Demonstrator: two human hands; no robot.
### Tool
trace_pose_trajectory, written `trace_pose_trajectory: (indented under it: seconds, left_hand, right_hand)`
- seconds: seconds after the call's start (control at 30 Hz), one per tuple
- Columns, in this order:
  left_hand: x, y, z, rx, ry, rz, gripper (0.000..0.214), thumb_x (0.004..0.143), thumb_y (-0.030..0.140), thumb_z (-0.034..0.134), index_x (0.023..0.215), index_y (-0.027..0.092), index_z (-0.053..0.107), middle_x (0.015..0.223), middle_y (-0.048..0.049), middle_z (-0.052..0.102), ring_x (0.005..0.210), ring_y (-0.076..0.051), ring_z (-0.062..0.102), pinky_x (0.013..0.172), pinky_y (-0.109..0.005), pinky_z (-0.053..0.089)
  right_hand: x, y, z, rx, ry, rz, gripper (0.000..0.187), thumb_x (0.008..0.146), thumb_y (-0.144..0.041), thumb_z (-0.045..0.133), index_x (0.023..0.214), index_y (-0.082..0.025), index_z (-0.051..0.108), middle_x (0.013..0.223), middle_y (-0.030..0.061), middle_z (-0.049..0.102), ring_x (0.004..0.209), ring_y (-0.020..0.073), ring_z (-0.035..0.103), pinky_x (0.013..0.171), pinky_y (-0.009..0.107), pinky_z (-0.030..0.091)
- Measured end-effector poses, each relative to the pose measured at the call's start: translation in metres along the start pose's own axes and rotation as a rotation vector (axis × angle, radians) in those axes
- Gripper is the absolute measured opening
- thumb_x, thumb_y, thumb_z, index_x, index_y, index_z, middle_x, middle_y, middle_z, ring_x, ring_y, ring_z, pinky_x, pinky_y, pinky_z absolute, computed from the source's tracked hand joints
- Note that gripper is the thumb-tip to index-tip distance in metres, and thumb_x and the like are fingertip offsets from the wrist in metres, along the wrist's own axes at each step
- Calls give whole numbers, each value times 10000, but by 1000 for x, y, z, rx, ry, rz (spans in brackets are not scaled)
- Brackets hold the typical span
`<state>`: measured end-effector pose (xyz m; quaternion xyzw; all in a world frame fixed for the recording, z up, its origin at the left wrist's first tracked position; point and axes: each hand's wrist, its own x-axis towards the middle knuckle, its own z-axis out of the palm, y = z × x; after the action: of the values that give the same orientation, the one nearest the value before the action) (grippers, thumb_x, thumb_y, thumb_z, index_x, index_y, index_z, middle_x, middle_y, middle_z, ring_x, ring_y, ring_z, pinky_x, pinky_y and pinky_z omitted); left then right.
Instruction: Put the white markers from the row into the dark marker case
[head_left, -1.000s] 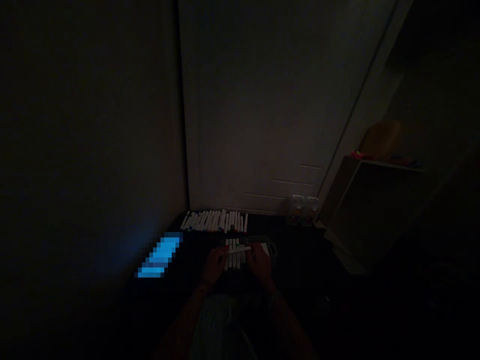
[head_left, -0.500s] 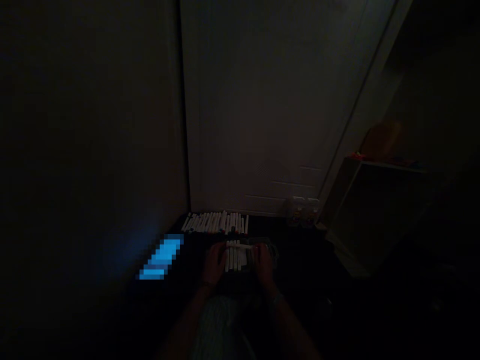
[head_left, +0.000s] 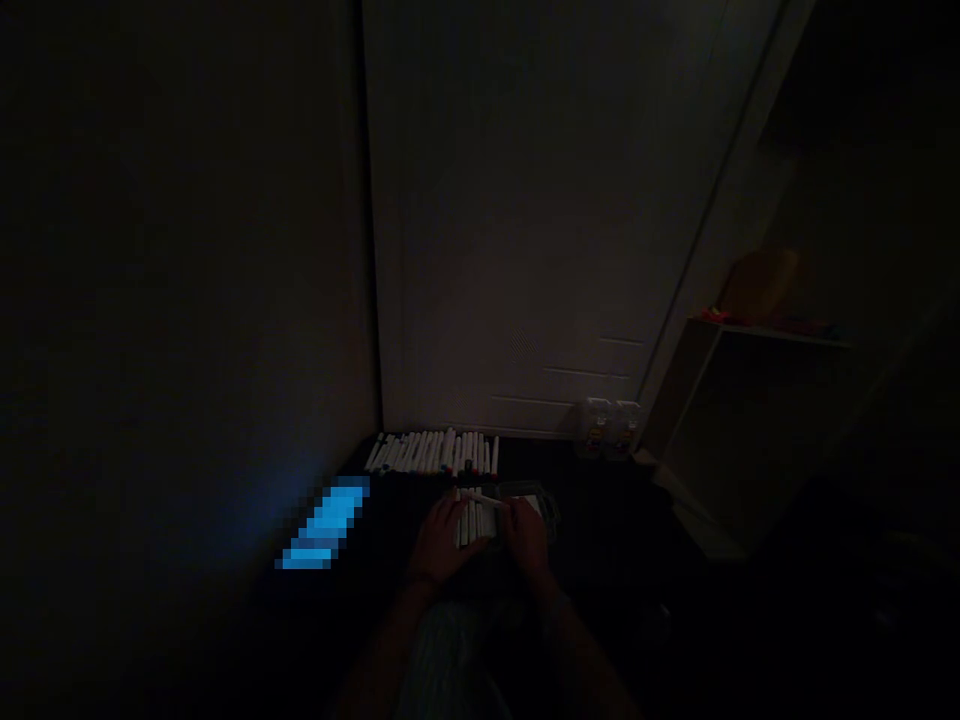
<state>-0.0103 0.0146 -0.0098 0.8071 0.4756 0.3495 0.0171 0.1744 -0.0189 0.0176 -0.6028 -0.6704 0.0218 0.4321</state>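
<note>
The room is very dark and fine detail is lost. My right hand (head_left: 528, 538) pinches one end of a white marker (head_left: 489, 501), which lies roughly crosswise above other markers. Beneath it, several white markers (head_left: 470, 527) stand side by side in a clear plastic case (head_left: 553, 508). On the left of this row rests my left hand (head_left: 441, 542), fingers stretched toward the marker tops and thumb spread apart along their near ends. A pale patch inside the case shows beside my right hand.
A long row of white markers (head_left: 427, 453) with coloured ends lies behind the case. To the left glows a pixelated blue screen (head_left: 324, 525). Two clear packages (head_left: 598, 428) stand at the wall, and a shelf unit (head_left: 684, 390) is on the right.
My left thumb has spread out across the near ends of the cased markers, and the left fingers have shifted. The crosswise marker now slants down toward my right hand.
</note>
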Motion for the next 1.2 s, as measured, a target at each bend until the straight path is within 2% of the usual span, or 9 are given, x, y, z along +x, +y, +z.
trace_pose_trajectory:
  seconds: [0.13, 0.37, 0.57, 0.77, 0.9, 1.07, 1.2]
  left_hand:
    - [0, -1, 3, -4, -6, -18, 700, 670, 543, 605, 1267, 220, 437, 1374, -87, 379, 1253, -280, 334, 1029, -422, 300]
    - [0, 0, 2, -39, 24, -50, 813, 660, 554, 602, 1332, 199, 312, 1362, -91, 389, 1253, -270, 347, 1032, -417, 311]
    - [0, -2, 4, -52, 45, -41, 842, 649, 525, 619, 1341, 193, 273, 1341, -102, 407, 1249, -279, 357, 1024, -424, 330]
    - [0, -2, 4, -56, 44, -55, 839, 644, 501, 624, 1333, 174, 275, 1311, -112, 433, 1228, -277, 382, 1003, -415, 359]
    - [1, 3, -2, -59, 37, -72, 819, 629, 475, 638, 1313, 175, 302, 1305, -117, 435, 1222, -278, 388, 1009, -419, 345]
    - [0, 5, -3, -79, 13, -103, 811, 623, 418, 649, 1315, 194, 290, 1291, -106, 446, 1215, -277, 399, 1004, -426, 343]
    - [-1, 2, 1, -70, 27, -90, 821, 622, 426, 653, 1318, 195, 285, 1287, -111, 445, 1223, -282, 390, 1006, -431, 339]
  right_hand:
    - [0, 0, -1, 18, 36, 15, 333, 939, -291, 287, 1053, -219, 591, 1010, 42, 625, 931, 141, 564, 812, 243, 384]
    - [0, 3, 3, -87, -20, -30, 306, 932, -291, 325, 1044, -216, 599, 973, 43, 635, 904, 156, 568, 795, 251, 378]
    - [-2, 4, 7, -170, -80, -42, 304, 931, -308, 331, 1040, -243, 607, 940, 47, 638, 885, 163, 578, 768, 253, 383]
    - [0, 4, 6, -125, -84, -50, 290, 922, -314, 355, 1049, -240, 605, 953, 49, 631, 892, 167, 575, 767, 256, 391]
    - [0, 3, 2, -72, -23, -28, 334, 941, -313, 293, 1067, -235, 592, 994, 50, 620, 922, 158, 561, 784, 254, 385]
    - [-2, 2, 3, -159, -89, -110, 285, 918, -320, 370, 1067, -264, 605, 923, 48, 623, 884, 178, 562, 760, 272, 376]
    - [-2, 1, 4, -178, -83, -153, 277, 918, -312, 373, 1075, -279, 598, 915, 41, 620, 895, 180, 555, 782, 290, 365]
